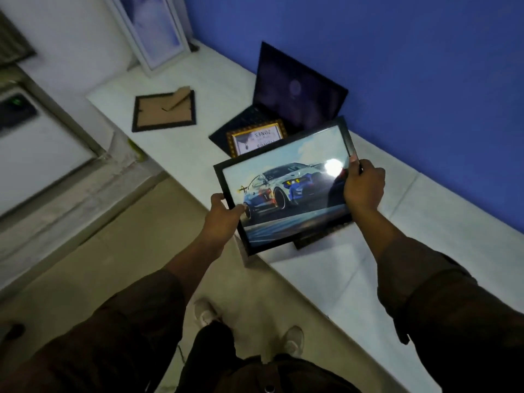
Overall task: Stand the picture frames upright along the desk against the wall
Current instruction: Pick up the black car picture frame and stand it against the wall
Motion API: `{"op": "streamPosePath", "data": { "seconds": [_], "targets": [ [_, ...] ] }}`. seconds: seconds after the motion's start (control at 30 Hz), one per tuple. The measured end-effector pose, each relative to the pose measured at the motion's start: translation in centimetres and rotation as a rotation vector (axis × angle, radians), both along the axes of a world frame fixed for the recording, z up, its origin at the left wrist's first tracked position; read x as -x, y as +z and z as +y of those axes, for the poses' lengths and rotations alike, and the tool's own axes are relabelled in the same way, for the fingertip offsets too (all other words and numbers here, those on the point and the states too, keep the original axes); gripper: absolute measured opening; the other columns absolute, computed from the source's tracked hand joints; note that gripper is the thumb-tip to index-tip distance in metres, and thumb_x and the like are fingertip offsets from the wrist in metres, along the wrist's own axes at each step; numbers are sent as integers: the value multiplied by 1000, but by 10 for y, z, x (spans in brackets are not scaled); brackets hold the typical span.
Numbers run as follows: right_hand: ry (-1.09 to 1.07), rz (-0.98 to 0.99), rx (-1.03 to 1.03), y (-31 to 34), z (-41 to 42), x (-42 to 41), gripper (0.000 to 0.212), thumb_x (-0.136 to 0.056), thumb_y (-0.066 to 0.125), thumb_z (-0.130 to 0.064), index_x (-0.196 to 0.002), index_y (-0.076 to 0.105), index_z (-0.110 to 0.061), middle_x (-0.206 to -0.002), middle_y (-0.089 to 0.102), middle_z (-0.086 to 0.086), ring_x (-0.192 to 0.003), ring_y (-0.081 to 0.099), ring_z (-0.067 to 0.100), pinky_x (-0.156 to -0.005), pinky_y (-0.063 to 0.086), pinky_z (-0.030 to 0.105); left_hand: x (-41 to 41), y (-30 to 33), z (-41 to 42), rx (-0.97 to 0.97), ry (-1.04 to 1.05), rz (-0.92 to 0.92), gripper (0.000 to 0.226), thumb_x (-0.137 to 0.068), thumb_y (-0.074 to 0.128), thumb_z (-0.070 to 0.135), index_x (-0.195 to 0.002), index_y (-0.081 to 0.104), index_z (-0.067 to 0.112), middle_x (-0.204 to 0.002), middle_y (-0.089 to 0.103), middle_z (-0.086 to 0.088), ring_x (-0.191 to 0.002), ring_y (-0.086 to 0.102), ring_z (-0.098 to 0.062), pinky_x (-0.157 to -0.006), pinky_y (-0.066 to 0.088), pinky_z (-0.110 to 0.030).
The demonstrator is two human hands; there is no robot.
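Head view looks down on both hands carrying a black-framed car picture above the near edge of the white bench. The left hand has its fingers clenched round the lower left edge of the frame, thumb on the glass; the right hand pinches the right edge, fingers wrapped over the rim. So the frame is off the bench, tilted face-up toward the camera, not yet standing.

Beyond the fingers, toward the blue wall, an open laptop leans back, with a small gold-bordered frame propped on its keyboard. Further left of the left fingers a frame lies face-down, its cardboard stand showing (that one is yet to be stood up). A white frame leans in the far corner. Under the car picture a dark edge shows; what it is I cannot tell.

The step in hand looks like carrying this frame to its spot. Next it likely needs tipping upright, its lower edge set on the bench right of the laptop, top resting against the wall.
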State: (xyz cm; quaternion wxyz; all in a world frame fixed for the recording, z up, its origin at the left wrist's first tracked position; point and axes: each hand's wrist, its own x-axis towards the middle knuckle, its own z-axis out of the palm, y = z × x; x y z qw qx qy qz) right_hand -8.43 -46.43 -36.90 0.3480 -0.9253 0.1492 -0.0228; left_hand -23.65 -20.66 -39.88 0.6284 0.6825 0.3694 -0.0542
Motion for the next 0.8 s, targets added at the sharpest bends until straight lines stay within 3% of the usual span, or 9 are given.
{"op": "streamPosePath", "data": {
  "seconds": [0.23, 0.33, 0.4, 0.47, 0.53, 0.6, 0.7, 0.8],
  "targets": [
    [63, -164, -29, 24, 135, -32, 54, -105, 31, -49, -105, 68, -10, -112, 62, 22, -99, 62, 42, -91, 53, 52, -35, 52, 146, -11, 20, -195, 55, -96, 63, 26, -143, 35, 26, -116, 65, 0, -102, 65, -14, -71, 51, -30],
    [102, -218, -28, 36, 187, -44, 55, -104, 31, -49, -103, 70, -11, -107, 64, 22, -98, 61, 42, -87, 53, 50, -48, 73, 203, -19, 22, -255, 52, -97, 63, 23, -142, 37, 29, -115, 66, -2, -102, 66, -16, -78, 54, -35],
    [119, -256, -15, 45, 218, -54, 55, -103, 32, -48, -103, 70, -10, -106, 65, 23, -99, 61, 43, -83, 53, 48, -59, 85, 239, -47, 14, -280, 52, -97, 63, 24, -141, 37, 30, -112, 65, 4, -98, 64, -10, -76, 52, -32],
    [122, -280, -8, 51, 248, -63, 55, -102, 32, -48, -99, 70, -8, -102, 66, 24, -96, 62, 44, -79, 52, 46, -70, 96, 272, -63, 8, -315, 50, -96, 64, 23, -139, 38, 31, -113, 62, 12, -101, 63, -10, -86, 53, -37],
    [134, -293, -5, 57, 271, -72, 53, -102, 33, -47, -95, 70, -9, -99, 66, 23, -94, 63, 44, -77, 50, 44, -82, 103, 299, -56, -1, -345, 52, -95, 65, 22, -138, 38, 32, -118, 64, 8, -110, 63, -17, -92, 52, -37],
    [157, -307, -22, 64, 291, -83, 47, -104, 37, -42, -97, 70, -9, -100, 67, 23, -94, 63, 43, -73, 45, 38, -97, 109, 325, -82, -9, -352, 57, -95, 65, 24, -143, 36, 31, -127, 64, -3, -113, 63, -21, -87, 51, -32],
    [199, -334, 3, 74, 313, -103, 39, -105, 41, -35, -103, 69, -9, -105, 68, 23, -95, 64, 42, -72, 42, 37, -125, 115, 356, -89, -30, -361, 60, -92, 66, 32, -142, 33, 38, -133, 63, -5, -115, 64, -24, -97, 53, -44],
    [221, -352, 27, 81, 335, -133, 36, -105, 42, -35, -104, 68, -10, -107, 69, 21, -98, 63, 42, -74, 44, 39, -158, 121, 379, -60, -59, -369, 64, -95, 65, 31, -146, 28, 36, -131, 64, -5, -111, 66, -21, -86, 57, -39]
  ]
}}
